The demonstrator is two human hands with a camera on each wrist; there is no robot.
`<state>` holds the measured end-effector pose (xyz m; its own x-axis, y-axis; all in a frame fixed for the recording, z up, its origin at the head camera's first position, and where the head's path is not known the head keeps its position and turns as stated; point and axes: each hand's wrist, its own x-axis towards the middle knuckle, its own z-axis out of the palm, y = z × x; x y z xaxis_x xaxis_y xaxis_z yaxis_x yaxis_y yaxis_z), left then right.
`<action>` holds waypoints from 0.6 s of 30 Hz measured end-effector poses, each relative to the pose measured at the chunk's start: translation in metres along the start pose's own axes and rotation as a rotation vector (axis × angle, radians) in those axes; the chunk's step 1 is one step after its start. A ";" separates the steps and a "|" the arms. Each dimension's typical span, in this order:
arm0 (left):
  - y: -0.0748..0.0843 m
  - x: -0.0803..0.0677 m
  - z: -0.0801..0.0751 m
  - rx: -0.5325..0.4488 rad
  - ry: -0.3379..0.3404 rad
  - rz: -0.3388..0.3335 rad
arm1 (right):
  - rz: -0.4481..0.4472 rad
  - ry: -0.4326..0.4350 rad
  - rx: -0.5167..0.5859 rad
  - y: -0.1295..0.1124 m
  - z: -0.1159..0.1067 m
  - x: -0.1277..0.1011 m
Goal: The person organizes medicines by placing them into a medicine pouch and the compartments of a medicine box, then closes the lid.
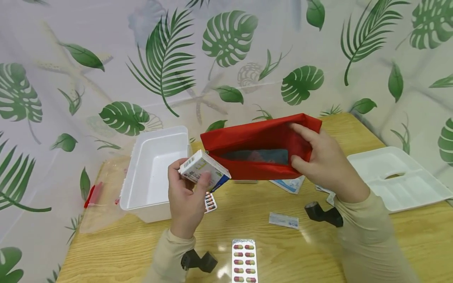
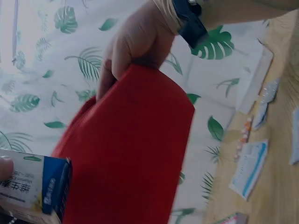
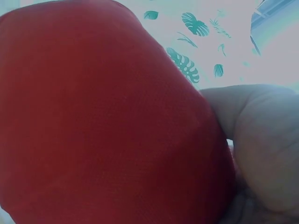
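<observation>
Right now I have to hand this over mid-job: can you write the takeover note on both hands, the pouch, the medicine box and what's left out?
Left hand: grips the medicine box at the pouch mouth, not yet inside.
Right hand: holds the red pouch open by its right end, lifted above the table.
Done: something dark already lies in the pouch.
Left, as I judge it: the box; then probably the capsule blister, the small sachet and the leaflets under the pouch.
White bin and its lid lie open either side.
</observation>
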<state>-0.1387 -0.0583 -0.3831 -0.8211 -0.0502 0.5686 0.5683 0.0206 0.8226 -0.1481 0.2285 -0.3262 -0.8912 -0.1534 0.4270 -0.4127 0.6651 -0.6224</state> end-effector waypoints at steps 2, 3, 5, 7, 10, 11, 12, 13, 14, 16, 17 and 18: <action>0.006 0.001 0.002 -0.019 0.001 0.093 | -0.011 -0.011 -0.004 -0.001 0.002 0.000; 0.009 0.002 0.003 -0.020 0.004 0.140 | -0.018 -0.016 -0.004 -0.002 0.003 0.001; 0.017 0.003 0.005 -0.042 0.016 0.227 | -0.035 -0.026 -0.003 -0.003 0.005 0.001; 0.024 0.006 0.006 -0.071 0.025 0.304 | -0.053 -0.033 -0.002 -0.004 0.007 0.002; 0.031 0.009 0.006 -0.064 0.006 0.390 | -0.069 -0.045 -0.001 -0.005 0.010 0.002; 0.032 0.011 0.006 -0.042 -0.011 0.410 | -0.076 -0.047 -0.009 -0.005 0.011 0.002; 0.033 0.012 0.006 -0.006 -0.026 0.426 | -0.084 -0.051 -0.012 -0.005 0.011 0.002; 0.032 0.013 0.007 0.033 -0.040 0.440 | -0.092 -0.051 -0.024 -0.006 0.012 0.001; 0.031 0.014 0.008 0.072 -0.056 0.457 | -0.103 -0.053 -0.034 -0.006 0.012 0.000; 0.029 0.014 0.010 0.154 -0.081 0.492 | -0.129 -0.056 -0.056 -0.008 0.013 -0.001; 0.027 0.014 0.011 0.194 -0.089 0.509 | -0.142 -0.055 -0.069 -0.009 0.013 -0.002; 0.026 0.014 0.012 0.232 -0.100 0.528 | -0.152 -0.055 -0.076 -0.010 0.013 -0.002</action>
<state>-0.1357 -0.0467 -0.3538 -0.4372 0.1205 0.8913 0.8847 0.2360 0.4020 -0.1446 0.2128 -0.3297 -0.8296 -0.2949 0.4741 -0.5297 0.6843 -0.5012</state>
